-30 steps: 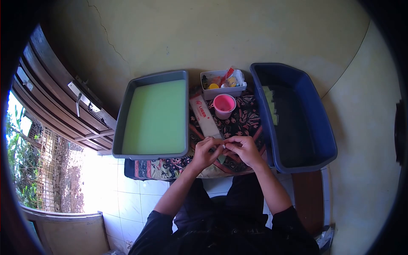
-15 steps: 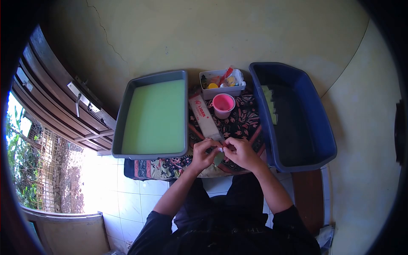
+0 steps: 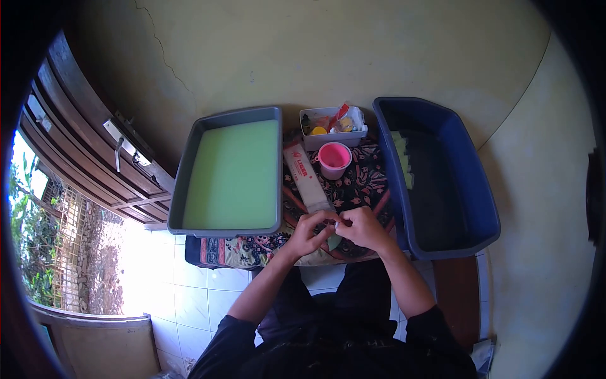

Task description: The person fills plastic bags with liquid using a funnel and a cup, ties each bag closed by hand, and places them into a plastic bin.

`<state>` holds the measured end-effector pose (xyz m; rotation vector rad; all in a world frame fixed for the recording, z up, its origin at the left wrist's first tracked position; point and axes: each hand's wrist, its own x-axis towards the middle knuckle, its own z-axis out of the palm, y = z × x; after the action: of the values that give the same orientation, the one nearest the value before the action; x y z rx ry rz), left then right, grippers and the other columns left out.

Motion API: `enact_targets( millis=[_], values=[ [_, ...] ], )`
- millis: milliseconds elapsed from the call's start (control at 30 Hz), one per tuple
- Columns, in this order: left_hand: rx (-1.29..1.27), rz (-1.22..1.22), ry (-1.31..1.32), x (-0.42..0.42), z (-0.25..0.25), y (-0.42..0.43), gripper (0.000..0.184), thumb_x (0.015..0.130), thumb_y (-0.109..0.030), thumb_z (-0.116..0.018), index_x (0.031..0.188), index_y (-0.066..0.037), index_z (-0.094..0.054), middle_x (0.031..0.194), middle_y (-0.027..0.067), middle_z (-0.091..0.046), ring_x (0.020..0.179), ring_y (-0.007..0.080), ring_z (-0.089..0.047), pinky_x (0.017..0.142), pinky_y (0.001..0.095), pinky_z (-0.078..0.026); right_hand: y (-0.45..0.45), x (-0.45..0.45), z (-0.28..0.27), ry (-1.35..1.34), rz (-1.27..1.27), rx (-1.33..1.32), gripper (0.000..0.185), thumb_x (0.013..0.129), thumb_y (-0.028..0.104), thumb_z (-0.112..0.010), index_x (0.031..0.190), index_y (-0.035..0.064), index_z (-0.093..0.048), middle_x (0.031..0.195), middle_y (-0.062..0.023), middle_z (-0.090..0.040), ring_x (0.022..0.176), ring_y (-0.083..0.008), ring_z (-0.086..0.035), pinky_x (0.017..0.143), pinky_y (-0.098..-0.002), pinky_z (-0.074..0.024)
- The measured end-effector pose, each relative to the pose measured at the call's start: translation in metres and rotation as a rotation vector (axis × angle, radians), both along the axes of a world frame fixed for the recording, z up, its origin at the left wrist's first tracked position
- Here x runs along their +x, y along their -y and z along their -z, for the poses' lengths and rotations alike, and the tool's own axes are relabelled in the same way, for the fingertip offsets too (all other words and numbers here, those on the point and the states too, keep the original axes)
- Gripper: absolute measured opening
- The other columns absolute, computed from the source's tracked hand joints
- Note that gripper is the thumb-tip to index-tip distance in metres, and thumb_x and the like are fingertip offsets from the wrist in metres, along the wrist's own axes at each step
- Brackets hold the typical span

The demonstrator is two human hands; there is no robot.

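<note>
Close together at the near edge of the cloth-covered table, my left hand [image 3: 308,236] and my right hand [image 3: 364,228] pinch the top of a small plastic bag of green liquid [image 3: 334,242]. The filled part hangs below my fingers, and a whitish bit of its neck shows between the fingertips. My fingers hide most of the neck. Just beyond my hands lies a long clear packet with red LIGER lettering [image 3: 305,172]. A pink cup [image 3: 335,158] stands behind them, beside the packet.
To the left is a grey tub [image 3: 280,177] of pale green liquid. A deep blue tub [image 3: 464,183] on the right has several green bags [image 3: 402,161] along its left wall. At the back stands a white box [image 3: 334,138] of small items. Patterned cloth [image 3: 360,183] covers the table.
Both hands have shifted slightly right with the bag still between them, and the fingers have moved around its neck. The whole view has moved a little.
</note>
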<state>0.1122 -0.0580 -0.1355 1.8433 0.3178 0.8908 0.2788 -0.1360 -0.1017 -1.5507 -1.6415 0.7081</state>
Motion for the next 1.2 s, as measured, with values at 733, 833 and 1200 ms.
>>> enact_targets(
  millis=[733, 833, 1200],
  values=[
    [0.309, -0.071, -0.105, -0.005, -0.005, -0.002, 0.019, 0.071, -0.007, -0.074, 0.086, -0.005, -0.062, 0.072, 0.0056, -0.069, 0.080, 0.0209, -0.061, 0.080, 0.0333, -0.042, 0.004, 0.002, 0.005, -0.364, 0.012, -0.193, 0.021, 0.076, 0.010, -0.060, 0.058, -0.0013, -0.062, 0.047, -0.0032, -0.054, 0.043, -0.0060, -0.050, 0.040, -0.0251, -0.0343],
    [0.255, -0.106, -0.097, -0.003, -0.009, 0.000, 0.023, 0.072, -0.009, -0.076, 0.091, -0.006, -0.063, 0.076, 0.0057, -0.070, 0.082, 0.0185, -0.062, 0.086, 0.0332, -0.038, 0.002, 0.003, 0.004, -0.514, 0.002, -0.208, 0.023, 0.078, 0.009, -0.058, 0.057, 0.0003, -0.060, 0.047, -0.0024, -0.052, 0.040, -0.0055, -0.046, 0.038, -0.0238, -0.0309],
    [0.425, -0.182, -0.171, -0.002, 0.003, 0.001, 0.022, 0.072, -0.014, -0.077, 0.091, -0.009, -0.067, 0.082, 0.0054, -0.069, 0.081, 0.0204, -0.065, 0.089, 0.0369, -0.039, 0.009, 0.007, -0.001, -0.857, 0.070, -0.322, 0.028, 0.083, 0.013, -0.052, 0.056, 0.0037, -0.054, 0.048, -0.0019, -0.048, 0.034, -0.0054, -0.037, 0.032, -0.0207, -0.0262]
  ],
)
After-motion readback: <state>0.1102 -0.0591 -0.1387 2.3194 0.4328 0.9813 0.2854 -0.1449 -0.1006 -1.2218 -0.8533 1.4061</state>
